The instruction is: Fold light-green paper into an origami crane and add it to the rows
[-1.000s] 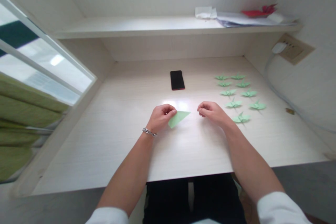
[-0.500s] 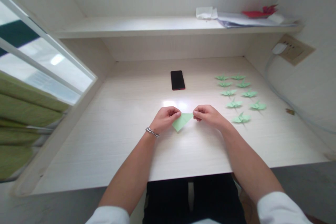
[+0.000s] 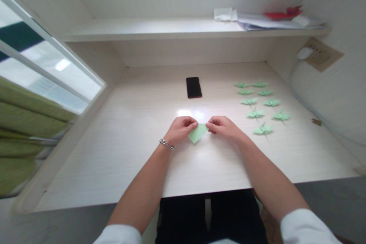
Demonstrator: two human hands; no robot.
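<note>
A small folded sheet of light green paper (image 3: 198, 134) is held between my two hands, just above or on the desk; its lower corner points toward me. My left hand (image 3: 182, 128) pinches its left edge between thumb and fingers. At the right corner, my right hand (image 3: 221, 126) grips the paper with thumb and forefinger. To the right stand several folded green paper cranes (image 3: 263, 129) in two rough columns. The fingertips cover part of the paper's upper edge.
A black phone (image 3: 193, 87) lies beyond my hands on the pale desk (image 3: 120, 141). Above it runs a shelf (image 3: 160, 26) bearing papers (image 3: 265, 21) and a red item (image 3: 281, 14). A cable (image 3: 303, 101) hangs from a wall socket (image 3: 322, 54) at right. A green curtain (image 3: 25, 133) hangs left.
My right hand has shifted slightly left, closer to my left hand, and now covers more of the paper's right corner. My left hand stays nearly still.
</note>
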